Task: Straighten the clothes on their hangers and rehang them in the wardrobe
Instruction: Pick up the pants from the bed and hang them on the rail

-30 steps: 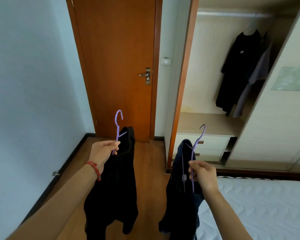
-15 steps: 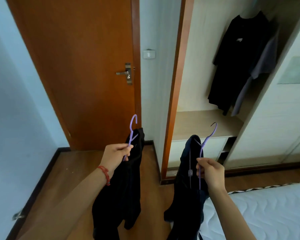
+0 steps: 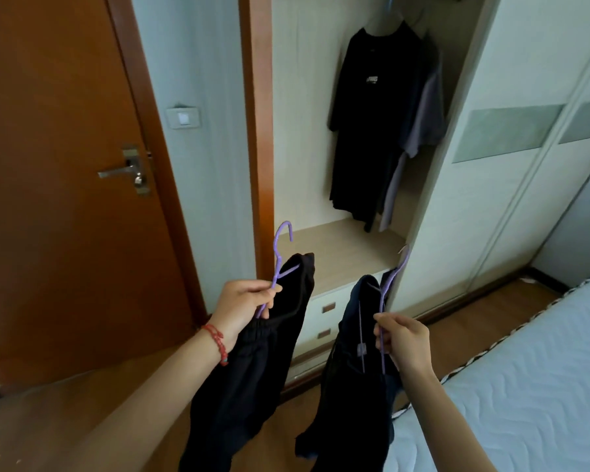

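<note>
My left hand grips the neck of a purple hanger from which black trousers hang bunched and crooked. My right hand pinches a second purple hanger carrying a dark navy garment that droops unevenly. Both hangers are held upright in front of the open wardrobe. Inside it, a black T-shirt and a grey shirt hang from hangers at the top right; the rail itself is out of view.
A brown room door with a metal handle stands closed at left. A wardrobe shelf tops white drawers. The sliding wardrobe door is at right, and a white mattress fills the lower right.
The view has moved closer to the wardrobe and turned right. Both hands still hold their hangers, now nearer the open compartment.
</note>
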